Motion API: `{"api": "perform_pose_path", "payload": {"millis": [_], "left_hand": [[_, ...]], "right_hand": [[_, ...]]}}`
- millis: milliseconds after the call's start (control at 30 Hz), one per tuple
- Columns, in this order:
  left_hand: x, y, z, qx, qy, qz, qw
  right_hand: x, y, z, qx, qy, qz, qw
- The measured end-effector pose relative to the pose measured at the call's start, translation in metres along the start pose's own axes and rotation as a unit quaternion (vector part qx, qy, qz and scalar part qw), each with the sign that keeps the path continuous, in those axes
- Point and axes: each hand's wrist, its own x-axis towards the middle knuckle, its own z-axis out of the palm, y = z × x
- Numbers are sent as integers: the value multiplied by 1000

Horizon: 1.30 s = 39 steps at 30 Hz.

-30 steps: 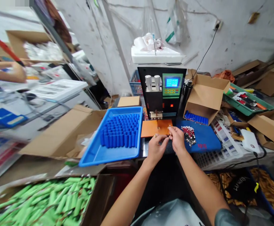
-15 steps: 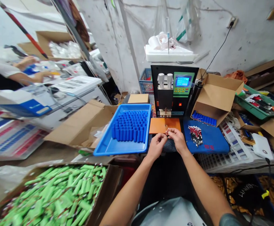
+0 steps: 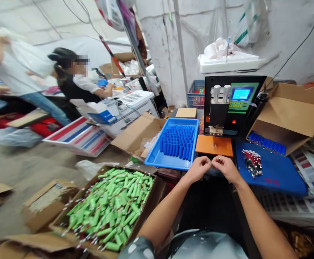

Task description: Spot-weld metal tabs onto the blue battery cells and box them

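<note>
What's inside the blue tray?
The blue tray holds rows of blue cylinders, standing upright. They cover most of its floor, so anything under them can't be seen.

Grey shirt point(image 3: 208, 245), short sleeve point(image 3: 140, 244), white spots point(image 3: 132, 248)

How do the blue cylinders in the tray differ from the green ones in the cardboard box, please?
Colour: the blue cylinders are deep blue, while the green cylinders are light green. Pose: the blue cylinders stand upright, whereas many green cylinders lie on their sides. Order: the blue cylinders are packed in rows; the green cylinders are jumbled. Both are grouped in large numbers.
</note>
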Motion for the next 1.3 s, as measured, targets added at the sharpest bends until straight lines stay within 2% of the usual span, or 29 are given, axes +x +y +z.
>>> {"api": "perform_pose_path", "payload": {"millis": [100,200,267,333,400,467,567,700,867,1100,1300], "left_hand": [[-6,-2,-10,-7,20,10,1000],[-11,-10,-38,58,103,34,992],[-12,-18,-64,167,184,35,968],[-11,-25,-90,307,235,-9,922],[-8,-29,-108,427,231,-96,869],[-5,-30,-116,495,191,-179,828],[2,-31,-117,533,143,-237,799],[9,-36,-116,535,121,-248,798],[13,-44,-120,533,124,-244,801],[16,-49,-124,493,120,-240,828],[15,-52,-121,479,125,-235,837]], "right_hand": [[0,1,2,-5,7,1,1000],[0,5,1,-6,50,-9,999],[0,11,-1,4,83,-19,996],[0,18,-2,18,105,-26,994],[-1,23,-2,37,115,-23,992],[-2,26,0,56,117,-17,991],[-3,28,3,70,118,-10,990],[-5,27,4,78,127,5,989],[-8,32,3,71,124,17,990],[-10,38,2,78,125,25,989],[-12,37,5,85,131,41,987]]}}
